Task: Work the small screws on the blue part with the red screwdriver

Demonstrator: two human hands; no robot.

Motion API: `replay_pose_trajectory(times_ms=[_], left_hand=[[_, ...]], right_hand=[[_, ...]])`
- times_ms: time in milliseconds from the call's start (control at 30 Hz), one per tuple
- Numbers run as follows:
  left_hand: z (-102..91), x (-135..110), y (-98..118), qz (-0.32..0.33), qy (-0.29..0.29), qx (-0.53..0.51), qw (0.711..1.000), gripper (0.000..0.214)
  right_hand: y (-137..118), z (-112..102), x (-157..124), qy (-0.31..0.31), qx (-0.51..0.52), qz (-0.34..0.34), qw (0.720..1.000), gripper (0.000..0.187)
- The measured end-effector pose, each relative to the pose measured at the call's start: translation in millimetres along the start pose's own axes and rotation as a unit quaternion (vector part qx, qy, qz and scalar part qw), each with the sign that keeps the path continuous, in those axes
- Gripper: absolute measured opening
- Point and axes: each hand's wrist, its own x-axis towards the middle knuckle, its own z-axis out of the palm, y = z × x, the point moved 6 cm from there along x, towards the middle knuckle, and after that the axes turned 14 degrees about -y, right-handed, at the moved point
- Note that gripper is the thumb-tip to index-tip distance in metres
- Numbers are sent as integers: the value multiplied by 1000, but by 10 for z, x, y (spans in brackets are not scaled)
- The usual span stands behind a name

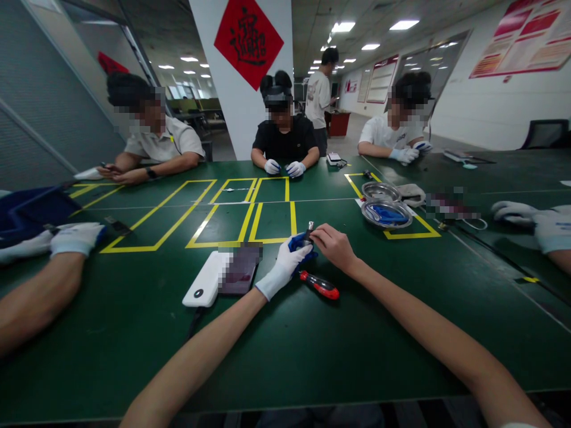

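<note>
My left hand [292, 260] wears a white glove with blue fingertips and is closed round a small dark and silver metal part [310, 227] that stands up from its grip. My right hand [332, 245] is bare, its fingers pinched together against the side of that part. The fingers hide most of it, so its exact kind cannot be made out. Just below both hands a red and black screwdriver [320, 285] lies on the green table [276, 356].
Left of my hands lie a white power bank [206, 279] with a cable and a dark phone [241, 270]. Metal dishes [387, 214] with blue material sit at right. Yellow tape [156, 220] outlines rectangles. Co-workers' gloved hands [75, 238] rest at both sides and across the table.
</note>
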Motion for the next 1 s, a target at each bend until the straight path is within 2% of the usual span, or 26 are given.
replay_pose_trajectory(times_ms=[167, 367, 567, 867, 1000], left_hand=[[-1, 3, -11, -4, 0, -16, 1000, 44], [8, 17, -42, -3, -15, -25, 1000, 45], [-2, 35, -54, 7, -12, -45, 999, 45], [28, 13, -2, 2, -15, -52, 999, 43], [11, 8, 8, 8, -8, -21, 1000, 45]], right_hand=[[5, 24, 3, -11, -5, 9, 1000, 25], [-33, 48, -24, -9, -64, 11, 998, 28], [-77, 78, -14, -47, -103, 1, 994, 28], [-41, 70, -47, -62, -112, -27, 991, 29], [17, 65, -53, -42, -53, -16, 998, 27]])
